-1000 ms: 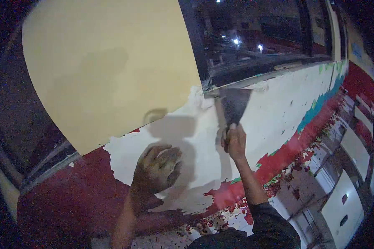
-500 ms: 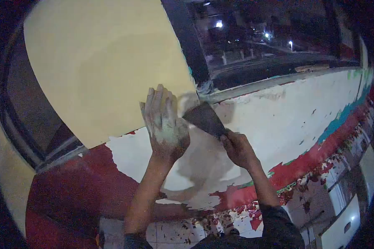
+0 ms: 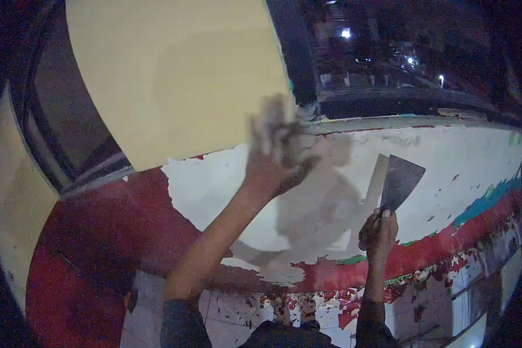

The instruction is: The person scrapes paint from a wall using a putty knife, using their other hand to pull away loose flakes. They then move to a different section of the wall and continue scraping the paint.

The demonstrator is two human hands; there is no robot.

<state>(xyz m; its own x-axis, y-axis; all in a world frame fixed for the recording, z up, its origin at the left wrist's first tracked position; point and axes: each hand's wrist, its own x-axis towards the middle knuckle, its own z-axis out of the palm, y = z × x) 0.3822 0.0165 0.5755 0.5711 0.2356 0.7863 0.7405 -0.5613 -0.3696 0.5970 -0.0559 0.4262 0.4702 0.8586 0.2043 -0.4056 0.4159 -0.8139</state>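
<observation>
My right hand [image 3: 379, 235] grips a putty knife [image 3: 402, 178] by its handle. The wide dark blade points up, in front of the lower wall [image 3: 441, 168], and casts a shadow to its left. White shows on this wall where red paint has come away in ragged edges. Blurred by motion, my left hand [image 3: 275, 156] is stretched out with its fingers apart and nothing in it. It is at the lower right corner of the cream wall panel [image 3: 185, 87], near the window corner; whether it touches the surface cannot be made out.
Red paint [image 3: 110, 232] covers the wall at the left, with teal and red strips along the right. Paint flakes [image 3: 348, 301] litter the tiled floor below. A dark window [image 3: 388, 69] with a sill [image 3: 388, 123] is at the upper right, with lights beyond it.
My right hand has drawn the putty knife away from the panel's corner, to the right, and its blade now points up. My left hand has moved right to the corner. The view has shifted.
</observation>
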